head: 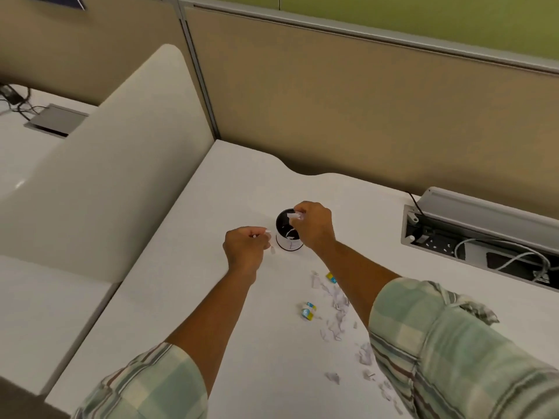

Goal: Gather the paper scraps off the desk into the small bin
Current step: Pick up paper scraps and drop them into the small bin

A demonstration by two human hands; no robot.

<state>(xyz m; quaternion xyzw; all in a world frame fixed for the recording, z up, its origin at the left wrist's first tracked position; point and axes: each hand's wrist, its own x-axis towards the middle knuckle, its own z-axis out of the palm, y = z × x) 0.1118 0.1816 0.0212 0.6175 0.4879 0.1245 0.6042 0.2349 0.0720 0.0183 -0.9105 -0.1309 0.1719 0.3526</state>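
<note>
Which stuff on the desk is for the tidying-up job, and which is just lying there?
For the job:
small bin
paper scraps on the desk
scraps in the right hand over the bin
scrap in the left hand

Just lying there:
small yellow-and-blue pieces
open cable tray with white cables
desk divider

White counter (187, 297), small bin (289, 237) black inside with white outer wall, white paper scraps (337, 313), 3 yellow-and-blue bits (307, 309), pale green plaid sleeves (453, 343), tan partition (332, 101), green wall (423, 13)
</note>
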